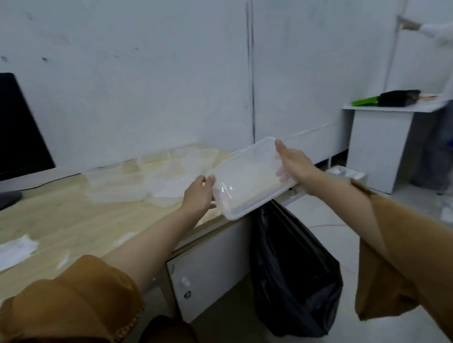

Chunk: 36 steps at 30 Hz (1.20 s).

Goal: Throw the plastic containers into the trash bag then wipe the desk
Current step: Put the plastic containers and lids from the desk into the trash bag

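Clear container [248, 177] is up over the counter's [86, 216] right end, long axis near-left to far-right. Left hand [198, 196] grips its near-left edge and right hand [295, 165] grasps the far end. Bag [293, 274] hangs just below, on the right hand's side, so drop looks down & slightly right. Pile [146, 177] of more sits on counter behind.

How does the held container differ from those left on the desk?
The held container is lifted and tilted, gripped by the left hand and right hand; the desk containers lie untouched on the desk. The held container is at the desk's end above the trash bag; the desk containers sit by the wall. All are clear plastic.
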{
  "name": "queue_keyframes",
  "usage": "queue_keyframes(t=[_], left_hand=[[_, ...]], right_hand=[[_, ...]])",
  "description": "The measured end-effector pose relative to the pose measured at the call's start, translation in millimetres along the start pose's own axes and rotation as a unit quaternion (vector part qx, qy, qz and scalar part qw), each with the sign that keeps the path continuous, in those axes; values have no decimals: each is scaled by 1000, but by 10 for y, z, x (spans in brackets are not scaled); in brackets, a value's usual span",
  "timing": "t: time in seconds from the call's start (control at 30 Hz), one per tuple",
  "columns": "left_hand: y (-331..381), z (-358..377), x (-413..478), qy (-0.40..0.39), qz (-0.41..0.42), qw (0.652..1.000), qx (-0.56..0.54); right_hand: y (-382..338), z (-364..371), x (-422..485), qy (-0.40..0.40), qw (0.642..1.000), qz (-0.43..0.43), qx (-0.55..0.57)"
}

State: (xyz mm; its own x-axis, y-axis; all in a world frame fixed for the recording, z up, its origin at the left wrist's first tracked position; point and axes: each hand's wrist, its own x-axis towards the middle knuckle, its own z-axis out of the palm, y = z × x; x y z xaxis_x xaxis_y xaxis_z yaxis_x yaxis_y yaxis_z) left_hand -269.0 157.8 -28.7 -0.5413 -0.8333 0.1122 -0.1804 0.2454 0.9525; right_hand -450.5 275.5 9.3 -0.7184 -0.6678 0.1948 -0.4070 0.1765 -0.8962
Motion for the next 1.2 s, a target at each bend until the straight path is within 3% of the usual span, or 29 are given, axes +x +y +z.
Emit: queue_keyframes(t=[0.13,0.23,0.4,0.47,0.6,0.67,0.77,0.93,1.07,1.13,1.2], left_hand=[[-70,383,15,-79,-16,997,20],[-175,647,-2,-157,-35,981,108],[-332,936,-40,-234,77,905,346],[-404,1025,-97,-257,151,840,453],[-626,1161,-233,-305,355,585,663],[-787,1246,-289,-340,355,489,721],[-994,1365,-312,-369,307,415,773],[-1200,1507,-197,-374,250,349,822],[-1297,1528,-169,-371,275,316,829],[-1273,1502,-154,-376,319,350,796],[-1220,1462,-119,-357,392,419,738]], right_hand=[[218,-369,108,-10,996,27,-85],[449,-583,154,-33,987,69,-144],[878,-663,141,-52,962,79,-257],[1043,-592,123,-73,945,94,-305],[1298,-349,30,-70,917,108,-376],[1411,-226,-19,-53,908,96,-404],[1533,-65,-69,-48,908,96,-404],[1647,80,-75,-76,924,122,-354],[1723,137,-50,-86,927,127,-342],[1770,172,-39,-82,930,131,-335],[1814,213,-35,-68,932,134,-330]])
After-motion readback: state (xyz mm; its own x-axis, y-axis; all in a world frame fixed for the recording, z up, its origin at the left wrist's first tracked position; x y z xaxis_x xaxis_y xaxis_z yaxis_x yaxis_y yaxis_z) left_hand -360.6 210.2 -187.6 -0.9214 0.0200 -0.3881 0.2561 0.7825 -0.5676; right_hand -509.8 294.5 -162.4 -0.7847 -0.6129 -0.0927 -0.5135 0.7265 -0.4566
